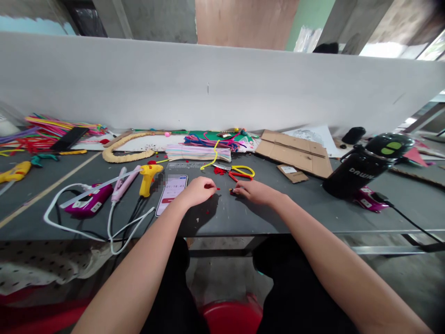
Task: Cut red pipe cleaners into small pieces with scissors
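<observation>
My left hand rests on the dark table, fingers curled, pinching a small red pipe-cleaner piece. My right hand lies a little to the right, its fingertips pressed on another small red piece. Red bits lie on the table around both hands. Just beyond the hands lie scissors with red and yellow handles. A phone with a lit screen lies left of my left hand.
A yellow glue gun, a pink tool and a magenta tool with white cords lie at left. Pipe-cleaner bundles line the back by the white partition. Cardboard and a black bottle lie at right.
</observation>
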Tool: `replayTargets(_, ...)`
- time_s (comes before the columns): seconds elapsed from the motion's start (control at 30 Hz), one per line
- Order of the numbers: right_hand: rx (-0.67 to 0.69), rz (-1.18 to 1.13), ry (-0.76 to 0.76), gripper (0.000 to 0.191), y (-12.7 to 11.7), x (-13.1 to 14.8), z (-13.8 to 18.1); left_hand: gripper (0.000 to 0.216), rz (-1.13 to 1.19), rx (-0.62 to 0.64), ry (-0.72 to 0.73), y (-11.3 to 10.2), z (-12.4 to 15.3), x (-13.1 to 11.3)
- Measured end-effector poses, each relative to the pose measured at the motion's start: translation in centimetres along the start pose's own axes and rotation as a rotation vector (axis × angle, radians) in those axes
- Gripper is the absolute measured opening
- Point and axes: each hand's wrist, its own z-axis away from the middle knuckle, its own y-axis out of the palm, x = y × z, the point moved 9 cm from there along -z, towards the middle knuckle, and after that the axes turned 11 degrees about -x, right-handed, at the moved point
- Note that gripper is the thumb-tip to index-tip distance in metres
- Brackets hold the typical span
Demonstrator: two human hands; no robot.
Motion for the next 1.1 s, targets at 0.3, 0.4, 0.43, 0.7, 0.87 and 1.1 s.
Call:
replayTargets(0.3, 0.012, 0.301, 0.070, 0.036, -0.2, 1.6, 2.4, 0.022, -0.051, -0.022, 0.073, 0.8, -0.3, -0.4)
replayTargets(0.4, -0.006, 0.340, 0.089, 0.038, -0.2, 2.0, 2.8, 0.021, -0.069, -0.022, 0.105, 1.5, -0.1, -0.9)
replayTargets(0.43, -0.014, 0.357, 0.098, 0.038, -0.1, 2.1, 2.9, 0.021, -0.085, -0.018, 0.113, 1.8, -0.1, -1.0)
replayTargets(0.7, -0.034, 0.430, 0.174, 0.039, 0.9, 2.5, 3.6, 0.017, -0.124, -0.097, 0.113, 3.0, 0.2, -1.6)
replayTargets(0.87, -0.054, 0.412, 0.216, 0.038, 1.2, 2.8, 3.4, 0.017, -0.156, -0.112, 0.029, 3.6, 0.4, -1.3)
replayTargets(1.1, -0.050, 0.375, 0.268, 0.038, 1.3, 3.0, 3.0, 0.022, -0.259, -0.105, -0.030, 3.7, 0.8, -1.0)
